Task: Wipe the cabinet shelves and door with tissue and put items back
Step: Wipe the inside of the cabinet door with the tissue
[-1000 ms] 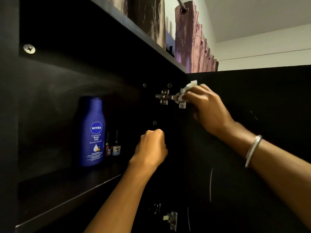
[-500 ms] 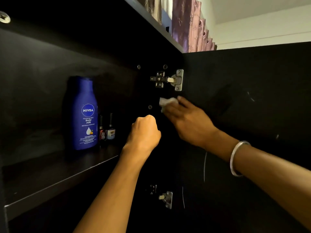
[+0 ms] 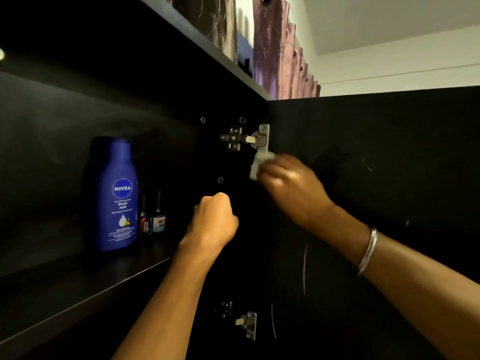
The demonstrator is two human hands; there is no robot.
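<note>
While the right hand (image 3: pixel 291 188) pinches crumpled white tissue (image 3: pixel 259 165) below the hinge (image 3: pixel 246 139), left hand (image 3: pixel 215 219) fisted, grip empty.

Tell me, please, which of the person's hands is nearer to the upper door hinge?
The right. The right hand holds the tissue just below the upper hinge, the tissue about touching it. The left hand is a fist lower down, left of and clear of the hinge.

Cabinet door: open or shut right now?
Open. The cabinet door stands swung out from the upper hinge, inner face showing, and the shelf interior is exposed, blue lotion bottle visible.
</note>
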